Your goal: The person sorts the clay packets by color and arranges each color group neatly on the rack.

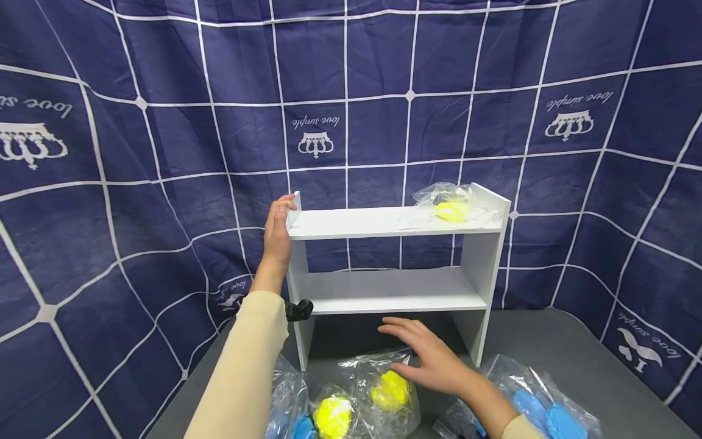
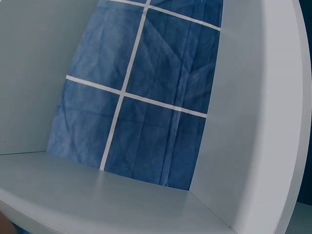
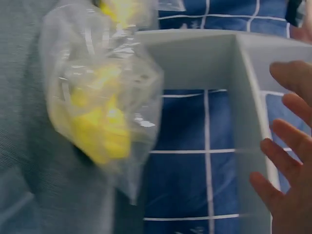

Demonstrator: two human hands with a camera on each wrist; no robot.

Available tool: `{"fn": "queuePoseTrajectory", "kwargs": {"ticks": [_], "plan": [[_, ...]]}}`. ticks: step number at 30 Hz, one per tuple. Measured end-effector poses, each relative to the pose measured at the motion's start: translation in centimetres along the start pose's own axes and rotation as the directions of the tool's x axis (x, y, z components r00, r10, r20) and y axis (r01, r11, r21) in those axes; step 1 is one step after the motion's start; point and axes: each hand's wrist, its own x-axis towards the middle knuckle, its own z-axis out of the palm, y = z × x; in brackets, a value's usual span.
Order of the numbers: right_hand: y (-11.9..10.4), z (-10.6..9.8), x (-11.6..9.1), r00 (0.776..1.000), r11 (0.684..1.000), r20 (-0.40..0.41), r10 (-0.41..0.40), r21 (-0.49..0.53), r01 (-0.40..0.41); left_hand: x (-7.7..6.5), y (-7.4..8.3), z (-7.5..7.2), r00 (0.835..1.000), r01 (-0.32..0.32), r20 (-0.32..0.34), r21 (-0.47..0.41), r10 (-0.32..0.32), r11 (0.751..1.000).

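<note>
A white two-tier shelf [image 1: 392, 296] stands upright on the dark grey surface. My left hand [image 1: 278, 235] holds the top of its left side panel, fingers bent over the edge. In the left wrist view, the shelf's white boards [image 2: 248, 97] fill the frame, and that hand is almost wholly out of sight. My right hand [image 1: 430, 360] hovers in front of the lower opening, fingers spread and holding nothing. Close to it lies a clear plastic bag with a yellow item [image 1: 390, 390] inside. Another bagged yellow item [image 1: 333, 417] is just left of that one.
On the top board, at the right end, sits a clear bag with a yellow item [image 1: 452, 211]. Bagged blue items [image 1: 548, 414] lie at the front right, and another blue item [image 1: 304, 427] at the front left. A navy curtain [image 1: 378, 134] with white lines hangs behind.
</note>
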Motion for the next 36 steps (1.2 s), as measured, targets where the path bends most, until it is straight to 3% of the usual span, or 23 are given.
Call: {"fn": "queuePoseTrajectory", "kwargs": {"ticks": [7, 11, 15, 27, 36], "plan": [[1.0, 2.2, -1.3, 0.99, 0.987, 0.132, 0.054, 0.146, -0.073, 0.0, 0.0, 0.1, 1.0, -0.005, -0.004, -0.007, 0.005, 1.0], [1.4, 2.9, -2.1, 0.971, 0.962, 0.223, 0.085, 0.234, -0.137, -0.2, 0.0, 0.2, 1.0, 0.015, -0.004, 0.008, -0.015, 1.0], [1.7, 3.4, -2.7, 0.956, 0.953, 0.285, 0.069, 0.265, -0.147, -0.4, 0.0, 0.3, 1.0, 0.019, 0.014, 0.015, -0.02, 1.0], [2.7, 4.9, -3.4, 0.921, 0.982, 0.382, 0.069, 0.134, -0.13, -0.1, 0.4, 0.1, 1.0, 0.026, 0.015, 0.004, -0.026, 1.0], [2.9, 6.2, -3.5, 0.933, 0.99, 0.343, 0.111, 0.043, -0.134, -1.3, 4.1, 0.4, 1.0, 0.02, 0.022, -0.001, -0.02, 1.0]]}}
